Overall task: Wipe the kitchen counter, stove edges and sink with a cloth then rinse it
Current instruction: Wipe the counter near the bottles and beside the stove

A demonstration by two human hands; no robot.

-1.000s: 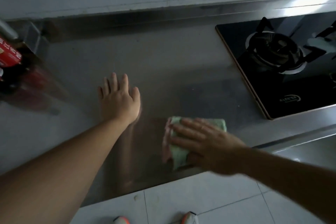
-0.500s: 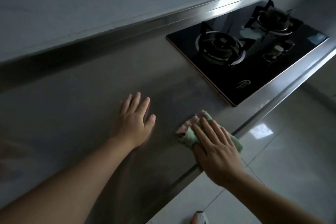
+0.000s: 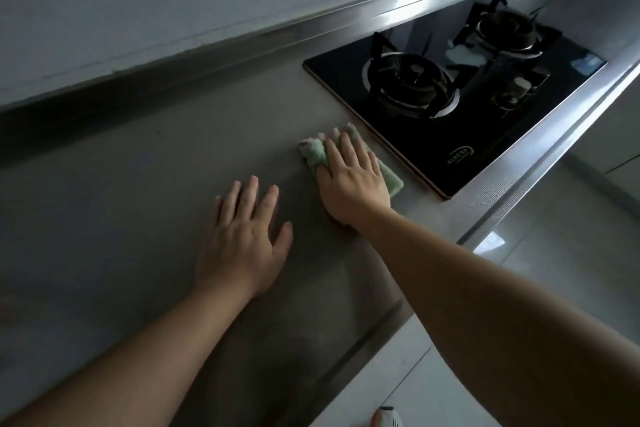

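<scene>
The cloth (image 3: 349, 163) was pressed flat under the spread right hand (image 3: 351, 182) near the counter (image 3: 138, 184) front edge, beside the stove (image 3: 460, 121); the empty left hand (image 3: 247, 236) braced; even pressure along the stove's rim would be advised.

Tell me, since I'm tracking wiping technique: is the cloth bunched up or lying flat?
Flat. The green cloth lies spread on the counter, pressed under the open right hand; whether it is folded double cannot be told.

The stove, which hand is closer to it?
Right. The right hand presses flat on the cloth just beside the stove edge. The left hand lies flat on the counter, farther from the stove.
</scene>
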